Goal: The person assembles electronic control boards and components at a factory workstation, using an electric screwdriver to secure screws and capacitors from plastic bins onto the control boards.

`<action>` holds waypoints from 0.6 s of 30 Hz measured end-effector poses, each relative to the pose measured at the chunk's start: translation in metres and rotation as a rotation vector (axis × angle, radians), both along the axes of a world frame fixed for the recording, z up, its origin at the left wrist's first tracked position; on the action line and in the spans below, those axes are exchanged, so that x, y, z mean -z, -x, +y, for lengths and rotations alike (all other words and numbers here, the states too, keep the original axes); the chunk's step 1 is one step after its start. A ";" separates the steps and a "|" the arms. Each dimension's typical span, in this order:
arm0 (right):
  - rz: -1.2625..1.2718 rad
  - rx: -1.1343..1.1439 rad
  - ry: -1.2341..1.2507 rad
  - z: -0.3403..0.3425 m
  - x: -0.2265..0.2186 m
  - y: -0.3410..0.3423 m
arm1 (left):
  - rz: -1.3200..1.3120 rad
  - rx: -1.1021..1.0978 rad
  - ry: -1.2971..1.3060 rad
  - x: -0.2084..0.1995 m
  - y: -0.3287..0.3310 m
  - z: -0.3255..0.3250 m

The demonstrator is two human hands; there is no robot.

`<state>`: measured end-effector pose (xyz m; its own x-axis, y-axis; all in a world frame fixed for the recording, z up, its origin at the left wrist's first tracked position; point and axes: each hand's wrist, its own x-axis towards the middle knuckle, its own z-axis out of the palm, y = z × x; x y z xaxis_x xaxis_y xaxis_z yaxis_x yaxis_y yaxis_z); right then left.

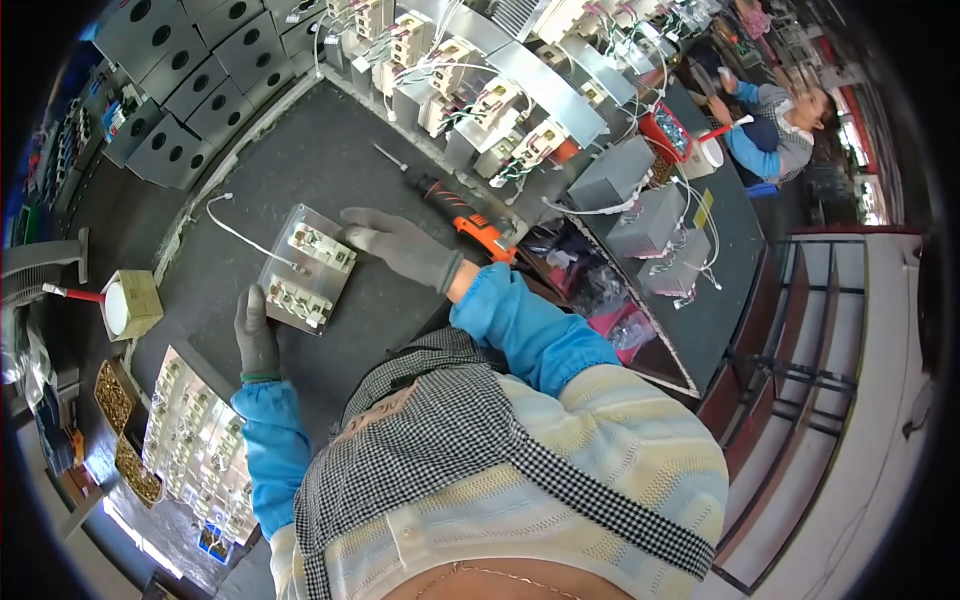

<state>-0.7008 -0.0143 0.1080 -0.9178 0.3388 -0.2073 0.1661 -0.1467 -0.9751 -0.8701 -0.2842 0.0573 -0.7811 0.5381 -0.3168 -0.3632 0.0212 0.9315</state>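
Note:
A flat metal plate (322, 226) lies at a slant on the dark work surface in front of me. Two cream-coloured connector blocks (322, 246) are mounted on it, and a thin white wire (243, 233) with a small plug runs off its left side. My left hand (256, 333), in a grey glove, is beside the plate's left corner, fingers extended and thumb close to the edge. Over the upper right edge reaches my right hand (400, 245), also gloved, fingers stretched out near the upper block. Its fingertips seem to be at the plate's edge; contact is hard to tell.
An orange and black power screwdriver (468, 222) lies right of my right hand. Wired metal assemblies (490, 100) crowd the far side; grey boxes (195, 90) are stacked far left. A glue-like white pot in a carton (135, 305) stands left. Another person (775, 125) sits far right.

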 end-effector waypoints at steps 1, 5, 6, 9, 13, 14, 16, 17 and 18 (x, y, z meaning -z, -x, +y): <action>-0.025 -0.025 0.003 0.001 -0.001 0.001 | 0.004 -0.004 0.006 -0.010 0.002 0.003; 0.021 0.035 0.103 0.005 0.011 0.001 | 0.086 0.056 0.141 -0.025 0.006 0.014; 0.023 0.073 -0.015 0.006 0.009 0.000 | 0.127 0.026 0.161 -0.021 0.007 0.020; 0.016 0.057 0.068 0.008 0.011 0.003 | 0.105 -0.027 0.221 -0.010 0.015 0.029; -0.007 0.033 0.147 0.008 0.021 0.009 | -0.064 -0.041 0.271 -0.027 0.012 0.028; -0.012 0.038 0.155 0.006 0.019 0.011 | -0.127 -0.035 0.276 -0.026 0.013 0.026; -0.023 0.025 0.146 0.004 0.015 0.015 | -0.206 -0.067 0.270 -0.017 0.014 0.026; -0.030 0.025 0.132 0.003 0.015 0.016 | -0.209 -0.074 0.274 -0.013 0.015 0.025; -0.034 0.018 0.136 0.003 0.017 0.018 | -0.218 -0.092 0.260 -0.008 0.014 0.025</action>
<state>-0.7188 -0.0111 0.0914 -0.9033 0.3218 -0.2836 0.1950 -0.2808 -0.9397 -0.8845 -0.2596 0.0648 -0.7215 0.3481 -0.5986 -0.5643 0.2055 0.7996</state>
